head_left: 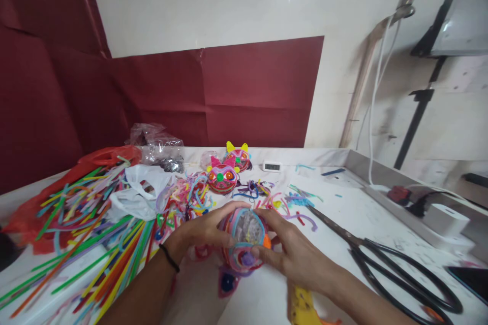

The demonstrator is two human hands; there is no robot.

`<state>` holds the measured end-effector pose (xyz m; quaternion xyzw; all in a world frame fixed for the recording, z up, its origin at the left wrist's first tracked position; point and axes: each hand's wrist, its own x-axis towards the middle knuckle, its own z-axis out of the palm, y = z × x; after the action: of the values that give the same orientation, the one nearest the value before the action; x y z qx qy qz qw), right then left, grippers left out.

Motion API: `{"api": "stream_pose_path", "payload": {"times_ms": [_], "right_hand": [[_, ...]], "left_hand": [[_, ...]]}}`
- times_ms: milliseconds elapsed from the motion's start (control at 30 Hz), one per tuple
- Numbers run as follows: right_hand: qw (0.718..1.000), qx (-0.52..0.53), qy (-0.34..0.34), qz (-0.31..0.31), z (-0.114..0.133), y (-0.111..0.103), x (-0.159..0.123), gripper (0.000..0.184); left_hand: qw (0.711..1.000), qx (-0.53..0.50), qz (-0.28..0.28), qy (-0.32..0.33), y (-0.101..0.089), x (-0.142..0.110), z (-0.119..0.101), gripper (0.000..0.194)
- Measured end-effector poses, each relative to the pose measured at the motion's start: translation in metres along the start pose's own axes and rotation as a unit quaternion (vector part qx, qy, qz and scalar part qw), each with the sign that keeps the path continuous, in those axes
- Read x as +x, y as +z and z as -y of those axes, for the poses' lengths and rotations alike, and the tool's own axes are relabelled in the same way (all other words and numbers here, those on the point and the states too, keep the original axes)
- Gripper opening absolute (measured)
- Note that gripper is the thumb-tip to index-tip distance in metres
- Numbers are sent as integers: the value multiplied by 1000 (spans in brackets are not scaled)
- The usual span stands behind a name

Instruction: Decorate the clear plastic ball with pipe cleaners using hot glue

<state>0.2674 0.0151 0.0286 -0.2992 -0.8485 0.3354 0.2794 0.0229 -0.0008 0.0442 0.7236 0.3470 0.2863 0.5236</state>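
Maroon paper (259, 91) backs the white tabletop (354, 203); mid-frame clock (272, 166) seems unreadable; lower centre, left hand (208, 228) and right hand (292, 246) clasp one chenille-trimmed ball (246, 236).

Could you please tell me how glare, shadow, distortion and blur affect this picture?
Head view: bright glare on the white wall at the top edge; soft shadows beside the black stand; apparent wide-angle stretch in the scissors at lower right; slight blur on the round craft piece between the left hand and right hand, fine detail hard to read.
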Motion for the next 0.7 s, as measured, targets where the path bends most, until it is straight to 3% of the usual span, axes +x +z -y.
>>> {"api": "stream_pose_path", "payload": {"times_ms": [133,267,500,700], "right_hand": [[1000,1,-7,-5,-1,2,-1,57],[1000,-4,-4,-4,0,2,-1,56],[1000,-7,-13,-5,2,1,-2,53],[1000,-8,-10,-3,-2,3,-3,64]], "left_hand": [[1000,-2,-12,-9,2,-2,-7,74],[999,36,-10,-12,2,-2,-7,75],[987,151,-8,50,0,4,-3,69],[981,184,2,61,-1,4,-6,61]]}}
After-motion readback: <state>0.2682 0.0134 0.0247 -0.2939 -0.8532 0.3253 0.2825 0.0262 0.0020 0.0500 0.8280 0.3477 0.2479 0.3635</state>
